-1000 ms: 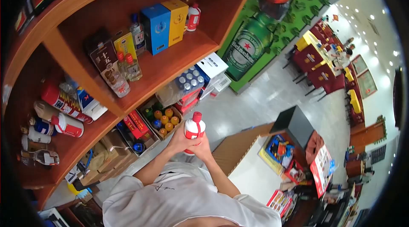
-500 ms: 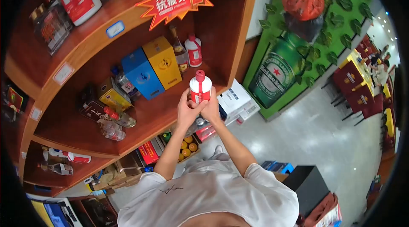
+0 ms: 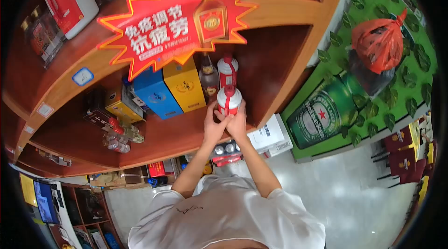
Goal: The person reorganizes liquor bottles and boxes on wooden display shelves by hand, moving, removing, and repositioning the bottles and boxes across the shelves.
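Note:
A white bottle with a red cap and red label [image 3: 229, 101] stands upright between my two hands at the right end of the middle shelf. My left hand [image 3: 216, 125] wraps its left side and my right hand [image 3: 238, 120] its right side. Just behind it on the shelf is a similar red and white bottle [image 3: 227, 69]. To its left stand a clear glass bottle [image 3: 208, 77], a yellow box [image 3: 185, 85] and a blue box [image 3: 157, 94].
A red star-shaped sign [image 3: 163, 29] hangs from the upper shelf edge. Small bottles [image 3: 116, 141] are on the shelf's left part. The shelf's upright side panel [image 3: 303, 62] is at right, beside a green bottle-print wall [image 3: 322, 113]. White cartons [image 3: 273, 137] lie below.
My hands have carried the bottle from in front of my body up to the shelf, beside the similar bottle. The view has turned toward the shelf, and the red sign now looks larger.

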The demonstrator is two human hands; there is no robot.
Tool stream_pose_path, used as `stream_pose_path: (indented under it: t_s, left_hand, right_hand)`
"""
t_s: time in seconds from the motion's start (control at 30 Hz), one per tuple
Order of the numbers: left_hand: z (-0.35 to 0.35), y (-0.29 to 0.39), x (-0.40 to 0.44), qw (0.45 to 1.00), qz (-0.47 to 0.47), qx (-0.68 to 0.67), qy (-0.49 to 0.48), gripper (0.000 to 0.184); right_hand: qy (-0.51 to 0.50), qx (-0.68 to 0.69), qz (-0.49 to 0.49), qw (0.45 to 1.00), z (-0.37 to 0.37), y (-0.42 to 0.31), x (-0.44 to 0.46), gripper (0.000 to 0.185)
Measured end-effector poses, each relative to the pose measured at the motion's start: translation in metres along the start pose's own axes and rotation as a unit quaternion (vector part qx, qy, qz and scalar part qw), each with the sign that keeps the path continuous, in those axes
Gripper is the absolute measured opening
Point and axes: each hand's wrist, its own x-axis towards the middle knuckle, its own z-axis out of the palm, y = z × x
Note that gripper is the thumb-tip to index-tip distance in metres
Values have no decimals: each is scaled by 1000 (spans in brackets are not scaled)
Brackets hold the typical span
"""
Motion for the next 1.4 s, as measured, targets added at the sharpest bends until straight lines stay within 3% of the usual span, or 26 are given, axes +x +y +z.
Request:
stream_pose_path:
  t_s: [0.1, 0.3, 0.33, 0.43, 0.47, 0.63, 1.17, 1.4]
  left_hand:
    - [2, -7, 4, 1000, 4, -1, 22, 73]
    - [13, -22, 12, 999, -9, -24, 32, 70]
    - [15, -26, 14, 1000, -12, -6, 28, 70]
    - [26, -21, 22, 992, -47, -116, 19, 70]
    - [29, -22, 25, 996, -20, -83, 25, 69]
    - [41, -34, 34, 991, -31, -127, 41, 68]
    - [43, -27, 43, 999, 0, -14, 36, 65]
    - [11, -3, 22, 998, 21, 52, 1, 79]
  right_hand:
    - [16, -27, -13, 999, 2, -1, 0, 112]
    - [53, -68, -25, 996, 3, 1, 0, 113]
    - [55, -50, -12, 997, 2, 2, -2, 104]
    - [59, -24, -3, 998, -5, 2, -6, 90]
    - [97, -29, -48, 994, -5, -2, -10, 73]
    - [135, -79, -86, 984, -2, 7, -19, 50]
    - [109, 47, 33, 992, -2, 10, -10, 46]
    - [108, 78, 44, 990, -2, 10, -9, 41]
